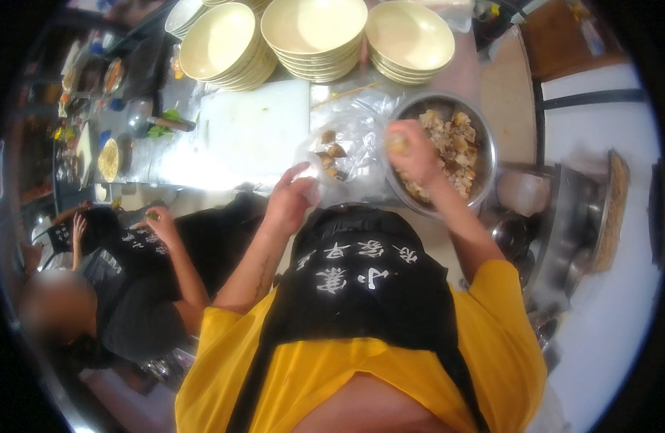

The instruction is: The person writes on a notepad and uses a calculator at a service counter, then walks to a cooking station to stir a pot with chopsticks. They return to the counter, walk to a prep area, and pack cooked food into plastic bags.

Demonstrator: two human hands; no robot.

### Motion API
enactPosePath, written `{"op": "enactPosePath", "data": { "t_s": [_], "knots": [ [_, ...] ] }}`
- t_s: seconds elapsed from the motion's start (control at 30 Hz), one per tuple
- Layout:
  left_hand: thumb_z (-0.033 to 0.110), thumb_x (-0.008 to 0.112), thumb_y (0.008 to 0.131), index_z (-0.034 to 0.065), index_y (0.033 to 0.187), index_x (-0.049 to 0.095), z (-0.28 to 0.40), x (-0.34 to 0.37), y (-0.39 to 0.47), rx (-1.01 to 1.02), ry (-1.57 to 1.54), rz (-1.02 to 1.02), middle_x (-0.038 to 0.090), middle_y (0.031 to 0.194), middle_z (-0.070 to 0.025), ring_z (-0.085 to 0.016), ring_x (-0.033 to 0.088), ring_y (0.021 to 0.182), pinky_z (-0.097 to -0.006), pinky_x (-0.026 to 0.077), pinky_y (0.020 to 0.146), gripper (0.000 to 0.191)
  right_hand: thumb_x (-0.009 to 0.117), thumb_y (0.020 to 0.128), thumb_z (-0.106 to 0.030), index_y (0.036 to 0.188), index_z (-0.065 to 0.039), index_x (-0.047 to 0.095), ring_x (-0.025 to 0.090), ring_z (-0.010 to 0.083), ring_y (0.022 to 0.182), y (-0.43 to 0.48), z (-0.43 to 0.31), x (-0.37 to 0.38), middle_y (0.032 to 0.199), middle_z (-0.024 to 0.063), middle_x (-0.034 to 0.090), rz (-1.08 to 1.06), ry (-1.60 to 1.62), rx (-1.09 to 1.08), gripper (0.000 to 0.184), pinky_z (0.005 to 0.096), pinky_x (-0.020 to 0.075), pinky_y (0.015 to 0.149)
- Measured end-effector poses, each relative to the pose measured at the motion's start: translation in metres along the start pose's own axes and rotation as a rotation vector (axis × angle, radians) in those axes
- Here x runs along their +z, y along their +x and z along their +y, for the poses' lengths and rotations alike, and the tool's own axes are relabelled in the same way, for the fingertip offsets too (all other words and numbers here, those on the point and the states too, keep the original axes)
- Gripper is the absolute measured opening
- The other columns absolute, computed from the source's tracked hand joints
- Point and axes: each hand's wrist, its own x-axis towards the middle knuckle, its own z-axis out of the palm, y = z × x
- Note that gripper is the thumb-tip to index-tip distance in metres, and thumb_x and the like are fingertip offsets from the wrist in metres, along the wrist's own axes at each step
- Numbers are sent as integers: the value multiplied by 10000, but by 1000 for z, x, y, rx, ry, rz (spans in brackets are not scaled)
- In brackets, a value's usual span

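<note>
My left hand [294, 197] grips the near left edge of a clear plastic bag [367, 143] on the worktop. Several brown food pieces [336, 150] lie inside that bag. To its right stands a round stainless steel bowl [491, 162], partly filled with pale and brown food chunks [458, 142]. Over the bowl's left side, my right hand [416, 157] is closed around a yellowish food piece [398, 144]. Motion blurs this hand and hides part of the bowl's contents.
Stacks of cream bowls [218, 43] line the back. A white cutting board [251, 127] lies left of the bag, near a wooden handle [172, 124] and green leaves [160, 130]. A thin stick [346, 94] rests behind the bag. Co-workers [143, 308] stand at my left; pots [508, 233] are at right.
</note>
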Motion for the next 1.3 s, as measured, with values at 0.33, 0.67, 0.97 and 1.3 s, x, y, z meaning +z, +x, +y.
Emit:
{"op": "enactPosePath", "data": {
  "t_s": [0.33,0.67,0.97,1.3],
  "knots": [
    [8,561,948,101,1513,446,-1,8,-2,45,-60,-58,630,1013,-77,-201,602,867,-364,502,729,584,669,887,-119,1356,-134,605,593,384,1207,2,-36,68,1319,159,581,-306,-19,129,474,428,497,1031],
    [25,541,968,86,1520,444,-9,21,0,77,-39,-10,639,1143,-114,-224,620,901,-377,525,712,563,739,882,-225,1611,-272,350,342,494,1457,-50,39,-19,1684,184,203,-543,-810,506,827,607,332,1185],
    [33,561,957,64,1515,433,-16,26,-5,106,0,0,627,1100,-106,-223,603,888,-374,507,728,574,718,822,-87,1506,-288,510,524,443,1288,-28,79,-4,1543,194,363,-380,-697,538,743,484,515,1040],
    [24,574,949,68,1506,437,-16,13,1,104,-47,-66,633,1056,-98,-225,613,886,-394,512,726,575,816,761,-198,1545,-236,464,494,375,1378,-40,111,-26,1535,180,383,-174,-355,520,861,424,444,1150]
  ]
}}
